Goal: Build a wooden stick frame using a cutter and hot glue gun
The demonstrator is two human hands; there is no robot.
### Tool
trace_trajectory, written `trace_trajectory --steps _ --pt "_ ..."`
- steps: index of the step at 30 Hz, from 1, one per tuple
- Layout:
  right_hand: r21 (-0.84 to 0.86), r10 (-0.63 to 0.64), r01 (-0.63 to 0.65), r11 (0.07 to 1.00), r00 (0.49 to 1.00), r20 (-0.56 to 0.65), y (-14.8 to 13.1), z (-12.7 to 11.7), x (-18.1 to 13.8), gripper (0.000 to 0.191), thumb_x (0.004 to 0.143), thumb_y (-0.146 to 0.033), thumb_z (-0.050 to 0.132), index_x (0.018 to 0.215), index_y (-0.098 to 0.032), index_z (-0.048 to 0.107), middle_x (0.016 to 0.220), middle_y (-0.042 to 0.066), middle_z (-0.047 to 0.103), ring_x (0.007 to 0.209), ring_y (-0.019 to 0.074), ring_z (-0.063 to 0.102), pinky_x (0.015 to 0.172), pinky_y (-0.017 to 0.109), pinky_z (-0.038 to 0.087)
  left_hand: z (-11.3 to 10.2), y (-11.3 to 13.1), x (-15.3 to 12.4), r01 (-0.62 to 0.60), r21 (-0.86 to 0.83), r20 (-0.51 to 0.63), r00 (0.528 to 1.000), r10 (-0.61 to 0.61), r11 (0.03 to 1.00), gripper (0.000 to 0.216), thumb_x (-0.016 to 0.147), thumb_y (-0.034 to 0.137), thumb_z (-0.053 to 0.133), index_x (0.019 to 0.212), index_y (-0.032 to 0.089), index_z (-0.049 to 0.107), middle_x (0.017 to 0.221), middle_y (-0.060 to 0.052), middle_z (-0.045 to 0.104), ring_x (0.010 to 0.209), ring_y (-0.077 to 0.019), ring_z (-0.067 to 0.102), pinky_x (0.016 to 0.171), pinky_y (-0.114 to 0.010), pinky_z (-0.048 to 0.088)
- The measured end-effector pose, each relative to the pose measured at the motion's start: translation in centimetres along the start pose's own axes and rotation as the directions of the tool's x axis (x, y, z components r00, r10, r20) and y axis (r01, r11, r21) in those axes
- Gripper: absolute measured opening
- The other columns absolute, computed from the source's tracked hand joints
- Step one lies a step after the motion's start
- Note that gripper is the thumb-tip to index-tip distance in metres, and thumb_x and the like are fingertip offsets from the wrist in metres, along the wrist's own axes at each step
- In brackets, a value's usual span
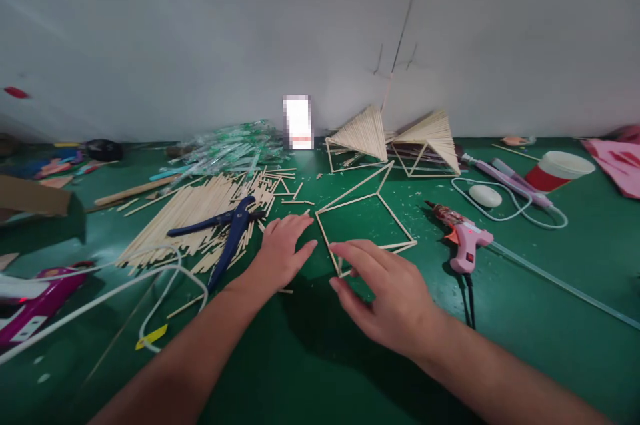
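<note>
A frame of thin wooden sticks (397, 219) lies on the green table. My right hand (387, 285) is at its near left corner, thumb and forefinger curled around the stick ends there. Part of that corner is hidden behind the fingers. My left hand (287, 248) hovers low just left of the frame, fingers stretched out and holding nothing. Beyond my left hand lie blue-handled cutters (233, 235) on a spread of loose wooden sticks (187, 211). To the right of the frame rests a pink glue gun (465, 241) with a clear glue stick in its back.
Two fan-shaped stick models (363, 135) stand against the grey wall. Clear-green plastic packets (240, 145) are heaped behind the sticks. A red-and-white cup (555, 171) and white oval object (485, 196) stand right. White cable (165, 268) and a magenta tool (43, 305) lie left.
</note>
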State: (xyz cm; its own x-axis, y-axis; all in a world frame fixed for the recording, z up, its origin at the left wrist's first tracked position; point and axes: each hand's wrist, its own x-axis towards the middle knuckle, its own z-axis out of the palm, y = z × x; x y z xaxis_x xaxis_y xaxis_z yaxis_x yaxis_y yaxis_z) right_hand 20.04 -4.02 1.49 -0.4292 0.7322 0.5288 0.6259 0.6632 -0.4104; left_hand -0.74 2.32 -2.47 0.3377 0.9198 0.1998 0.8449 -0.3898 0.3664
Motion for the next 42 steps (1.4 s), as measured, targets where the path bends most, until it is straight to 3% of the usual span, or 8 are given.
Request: trace_trajectory --steps 5,11,16,21,25,29,36,42 --pt "-0.019 -0.033 0.031 0.999 0.994 -0.109 1.7 -1.7 -1.7 0.027 0.084 -0.018 0.060 0.110 -0.019 0.058 0.088 0.004 0.068 0.077 0.0171 0.064 0.069 0.032 0.052 -0.7 -0.5 -0.2 0.093 0.100 -0.128 0.989 -0.080 0.991 0.039 0.084 0.036 0.055 0.119 0.017 0.058 0.127 -0.014 0.059 0.123 -0.0330 0.048 0.104 -0.057 0.030" --pt "0.153 0.156 -0.134 0.979 0.978 -0.141 4.2 -4.6 -3.1 0.029 0.087 -0.010 0.048 0.109 -0.024 0.061 0.086 0.002 0.067 0.084 0.0149 0.063 0.074 0.028 0.052 -1.2 0.6 -0.4 0.121 -0.502 -0.225 0.938 -0.264 0.857 0.033 0.088 0.036 0.050 0.113 0.018 0.060 0.116 -0.009 0.065 0.108 -0.0227 0.060 0.099 -0.042 0.043" --pt "0.397 0.550 -0.470 0.788 0.827 -0.113 6.5 -6.2 -2.8 0.024 0.086 -0.019 0.050 0.102 -0.027 0.066 0.087 0.002 0.071 0.082 0.0181 0.066 0.063 0.029 0.053 -1.3 1.5 -0.4 0.086 -0.793 -0.142 0.937 -0.319 0.603 0.041 0.085 0.030 0.057 0.124 0.019 0.054 0.124 -0.009 0.062 0.112 -0.0207 0.059 0.100 -0.039 0.045" --pt "0.524 0.676 -0.593 0.611 0.736 0.044 8.5 -6.7 -0.9 0.026 0.081 -0.021 0.051 0.100 -0.024 0.068 0.082 0.003 0.070 0.062 0.0166 0.064 0.046 0.027 0.049 -1.7 2.1 -0.8 0.035 -0.785 -0.166 0.950 -0.265 0.618 0.040 0.083 0.029 0.062 0.122 0.021 0.057 0.119 -0.007 0.065 0.110 -0.0189 0.060 0.092 -0.033 0.049" --pt "0.509 0.629 -0.561 0.653 0.776 0.048 9.6 -6.1 1.0 0.029 0.078 -0.017 0.050 0.100 -0.023 0.068 0.076 0.001 0.069 0.079 0.0184 0.067 0.071 0.033 0.054 -1.8 2.5 -1.2 0.041 -0.738 -0.211 0.934 -0.289 0.673 0.029 0.083 0.030 0.064 0.110 0.021 0.064 0.103 -0.005 0.071 0.094 -0.0164 0.065 0.082 -0.029 0.053" --pt "0.437 0.589 -0.533 0.725 0.808 0.010 11.0 -5.3 2.2 0.039 0.081 -0.018 0.051 0.118 -0.023 0.059 0.082 0.004 0.070 0.083 0.0217 0.067 0.069 0.036 0.053 -1.8 2.8 -1.9 0.063 -0.707 -0.230 0.921 -0.313 0.704 0.017 0.081 0.031 0.065 0.093 0.020 0.069 0.088 -0.003 0.073 0.080 -0.0156 0.067 0.074 -0.028 0.054" --pt "-0.058 0.235 -0.279 0.959 0.889 -0.392 8.7 -5.6 1.4 0.031 0.086 -0.023 0.055 0.117 -0.026 0.056 0.128 0.013 0.052 0.120 0.0291 0.049 0.093 0.047 0.045 -1.9 3.4 -2.7 0.010 -0.658 -0.306 0.910 -0.279 0.753 0.008 0.081 0.023 0.066 0.088 0.020 0.069 0.086 -0.002 0.072 0.079 -0.0136 0.067 0.072 -0.025 0.055" --pt "-0.138 0.045 -0.032 0.990 0.995 0.092 5.3 -3.7 -2.4 0.025 0.086 -0.028 0.057 0.108 -0.018 0.060 0.082 0.004 0.064 0.063 0.0149 0.061 0.055 0.028 0.047 -2.2 3.2 -3.0 -0.012 -0.633 -0.303 0.924 -0.234 0.774 0.007 0.081 0.019 0.066 0.087 0.021 0.070 0.086 0.000 0.073 0.080 -0.0123 0.067 0.075 -0.023 0.054"
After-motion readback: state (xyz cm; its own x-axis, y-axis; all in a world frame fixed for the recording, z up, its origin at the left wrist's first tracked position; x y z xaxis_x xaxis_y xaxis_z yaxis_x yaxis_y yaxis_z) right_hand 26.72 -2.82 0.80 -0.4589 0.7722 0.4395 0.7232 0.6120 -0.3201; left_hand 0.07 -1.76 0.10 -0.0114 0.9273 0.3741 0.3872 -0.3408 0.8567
